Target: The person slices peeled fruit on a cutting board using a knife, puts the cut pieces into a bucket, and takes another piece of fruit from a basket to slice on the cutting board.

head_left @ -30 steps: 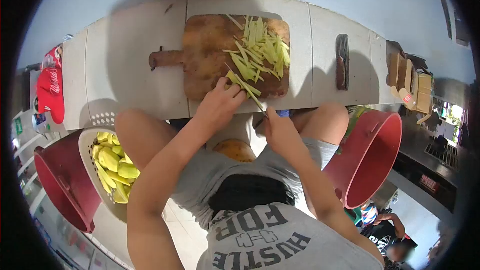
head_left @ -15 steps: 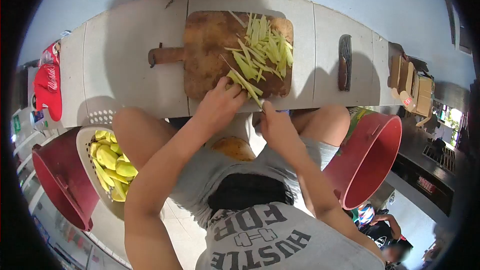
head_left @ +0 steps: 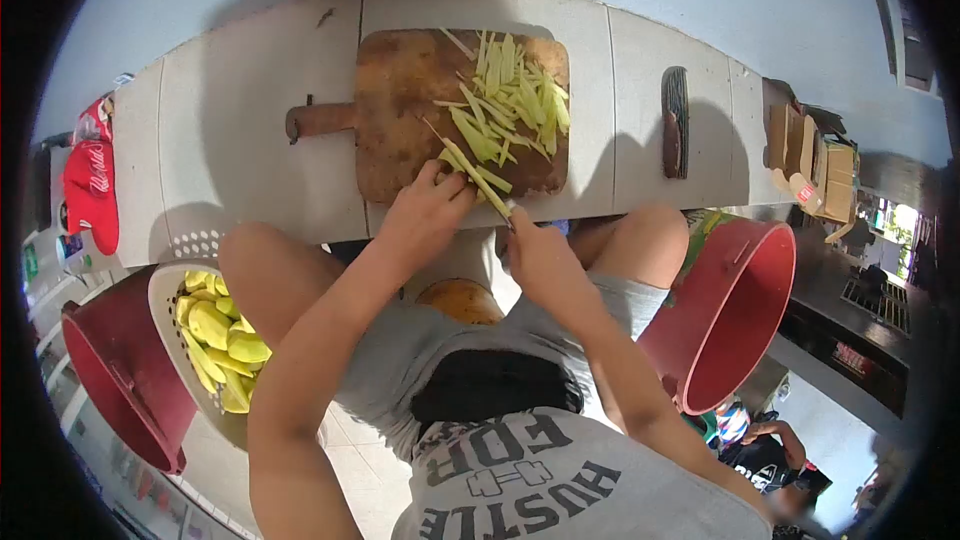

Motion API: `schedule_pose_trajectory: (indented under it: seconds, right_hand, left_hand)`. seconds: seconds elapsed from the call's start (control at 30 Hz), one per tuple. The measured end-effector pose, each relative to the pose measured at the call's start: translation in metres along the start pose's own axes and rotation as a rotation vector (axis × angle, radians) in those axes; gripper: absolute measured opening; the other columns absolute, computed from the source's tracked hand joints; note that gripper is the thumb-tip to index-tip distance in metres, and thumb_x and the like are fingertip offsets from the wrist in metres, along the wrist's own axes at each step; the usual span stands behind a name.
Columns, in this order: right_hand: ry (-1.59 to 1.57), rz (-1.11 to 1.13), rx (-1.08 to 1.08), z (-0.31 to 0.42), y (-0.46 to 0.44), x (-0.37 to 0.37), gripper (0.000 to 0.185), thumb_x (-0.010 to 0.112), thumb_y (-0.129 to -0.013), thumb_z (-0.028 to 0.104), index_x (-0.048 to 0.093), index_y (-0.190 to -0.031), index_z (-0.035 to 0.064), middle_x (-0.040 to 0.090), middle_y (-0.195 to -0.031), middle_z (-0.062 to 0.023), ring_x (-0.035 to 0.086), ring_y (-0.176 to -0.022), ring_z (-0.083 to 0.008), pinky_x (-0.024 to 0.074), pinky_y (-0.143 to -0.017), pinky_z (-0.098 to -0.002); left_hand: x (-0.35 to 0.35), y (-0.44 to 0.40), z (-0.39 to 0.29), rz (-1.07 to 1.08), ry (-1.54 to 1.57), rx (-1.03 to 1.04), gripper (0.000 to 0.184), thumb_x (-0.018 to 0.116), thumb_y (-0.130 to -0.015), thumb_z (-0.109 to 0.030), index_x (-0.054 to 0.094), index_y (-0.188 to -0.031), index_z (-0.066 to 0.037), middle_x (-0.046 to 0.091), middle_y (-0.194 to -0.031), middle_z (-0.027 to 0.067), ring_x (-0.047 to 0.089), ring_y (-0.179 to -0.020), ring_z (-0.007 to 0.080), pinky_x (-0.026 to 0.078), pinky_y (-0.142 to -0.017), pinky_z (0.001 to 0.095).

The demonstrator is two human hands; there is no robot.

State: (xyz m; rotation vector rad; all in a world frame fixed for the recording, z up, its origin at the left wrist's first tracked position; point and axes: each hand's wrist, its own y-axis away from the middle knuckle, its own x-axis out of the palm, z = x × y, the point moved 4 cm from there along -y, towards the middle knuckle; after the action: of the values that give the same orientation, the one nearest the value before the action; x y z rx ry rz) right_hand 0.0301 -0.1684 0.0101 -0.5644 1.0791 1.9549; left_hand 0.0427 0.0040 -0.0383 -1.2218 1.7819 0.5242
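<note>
On the worn wooden cutting board (head_left: 390,70), my left hand (head_left: 430,210) bends its fingers over a pale green piece (head_left: 452,157) near the front edge. My right hand (head_left: 543,255) is closed around the handle of a knife. Its narrow blade points up and left past the left fingertips, with a pale green strip (head_left: 470,175) lying along it. Most of the handle is hidden in the fist. A loose heap of cut pale green strips (head_left: 510,90) covers the right part of the board.
A perforated basket (head_left: 163,325) of peeled yellow-green pieces (head_left: 212,325) stands by my left leg. Red tubs flank me, left (head_left: 120,370) and right (head_left: 735,325). A dark, long folded object (head_left: 675,125) lies on the tiled counter (head_left: 260,70). Cardboard boxes (head_left: 815,165) sit at right; another person (head_left: 765,450) is behind.
The view has shifted slightly, so the board and counter appear a little further left and lower. Both hands keep their places at the board's front edge, and the knife stays in my right hand.
</note>
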Motion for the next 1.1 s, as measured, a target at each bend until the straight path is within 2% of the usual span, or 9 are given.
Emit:
schedule_pose_trajectory:
  seconds: [0.13,0.2,0.3,0.43,0.47,0.7,0.77,0.83,1.1]
  right_hand:
    - [0.116,0.049,0.018,-0.017,0.001,0.011,0.018,0.053,-0.092,0.007,0.043,-0.105,0.0002,0.062,-0.075,-0.0336,0.062,-0.076,-0.0547,0.0468,-0.068,-0.0634]
    - [-0.016,-0.119,-0.149,-0.033,-0.015,0.037,0.018,0.053,-0.091,0.005,0.043,-0.105,0.0009,0.062,-0.076,-0.034,0.061,-0.078,-0.056,0.0458,-0.069,-0.0644]
    - [-0.018,-0.067,-0.029,-0.033,-0.033,0.048,0.018,0.052,-0.09,0.003,0.044,-0.107,0.0019,0.062,-0.079,-0.0347,0.06,-0.081,-0.0571,0.0451,-0.071,-0.0642]
    - [-0.19,-0.073,-0.17,-0.031,-0.037,0.024,0.02,0.057,-0.095,0.008,0.05,-0.112,-0.0008,0.064,-0.085,-0.0323,0.061,-0.083,-0.0535,0.0466,-0.071,-0.059]
    - [-0.034,-0.074,-0.214,-0.039,-0.044,0.02,0.02,0.058,-0.095,0.009,0.051,-0.11,-0.0014,0.064,-0.086,-0.0309,0.061,-0.084,-0.0528,0.0474,-0.074,-0.0577]
    - [-0.009,-0.172,-0.107,-0.028,-0.06,-0.041,0.022,0.055,-0.098,0.017,0.051,-0.11,-0.0012,0.065,-0.09,-0.034,0.06,-0.089,-0.0561,0.048,-0.08,-0.0611]
    - [-0.061,-0.135,-0.067,-0.014,-0.048,-0.05,0.021,0.055,-0.098,0.016,0.051,-0.109,-0.002,0.064,-0.087,-0.0345,0.06,-0.086,-0.0558,0.047,-0.078,-0.0618]
    - [-0.064,-0.256,-0.117,-0.006,-0.037,-0.05,0.02,0.055,-0.098,0.015,0.05,-0.107,-0.0022,0.063,-0.084,-0.0343,0.06,-0.082,-0.0557,0.0461,-0.074,-0.0619]
    - [-0.069,-0.203,-0.178,-0.019,-0.02,-0.01,0.013,0.054,-0.097,0.008,0.046,-0.102,-0.0006,0.059,-0.079,-0.0316,0.057,-0.082,-0.0544,0.0425,-0.07,-0.0608]
  left_hand:
    - [-0.002,0.0,-0.001,-0.042,0.034,0.013,0.029,0.066,-0.077,-0.004,0.07,-0.106,-0.007,0.066,-0.112,0.008,0.059,-0.111,0.0389,0.058,-0.088,0.0427]
    - [-0.003,-0.001,0.0,-0.068,0.057,0.0,0.028,0.066,-0.076,-0.004,0.07,-0.104,-0.006,0.066,-0.111,0.008,0.06,-0.111,0.0386,0.058,-0.087,0.043]
    - [-0.004,-0.005,0.0,-0.09,0.042,0.015,0.026,0.067,-0.076,-0.003,0.068,-0.102,-0.006,0.066,-0.109,0.008,0.06,-0.111,0.0383,0.058,-0.086,0.0435]
    - [-0.003,0.001,-0.003,-0.047,-0.021,0.024,0.03,0.068,-0.076,-0.001,0.066,-0.106,-0.006,0.065,-0.108,0.0083,0.06,-0.11,0.0385,0.059,-0.084,0.0445]
    - [-0.002,0.002,-0.004,-0.046,-0.024,0.028,0.03,0.068,-0.076,-0.001,0.066,-0.106,-0.006,0.065,-0.108,0.0083,0.06,-0.11,0.0385,0.059,-0.084,0.0445]
    - [-0.008,0.0,-0.006,-0.101,0.044,0.069,0.036,0.071,-0.074,-0.003,0.064,-0.11,-0.004,0.063,-0.11,0.0102,0.057,-0.113,0.038,0.056,-0.091,0.0431]
    - [-0.008,0.0,-0.007,-0.112,0.008,0.096,0.035,0.069,-0.076,-0.005,0.065,-0.111,-0.003,0.062,-0.11,0.0099,0.056,-0.115,0.0364,0.059,-0.088,0.0406]
    - [-0.007,0.0,-0.005,-0.067,0.105,0.033,0.038,0.072,-0.073,-0.001,0.063,-0.11,-0.003,0.064,-0.111,0.0118,0.057,-0.112,0.0395,0.051,-0.099,0.0452]
    - [-0.006,0.001,-0.002,-0.1,0.018,0.06,0.036,0.07,-0.074,-0.002,0.065,-0.11,-0.005,0.064,-0.11,0.0104,0.058,-0.113,0.0342,0.052,-0.096,0.0416]
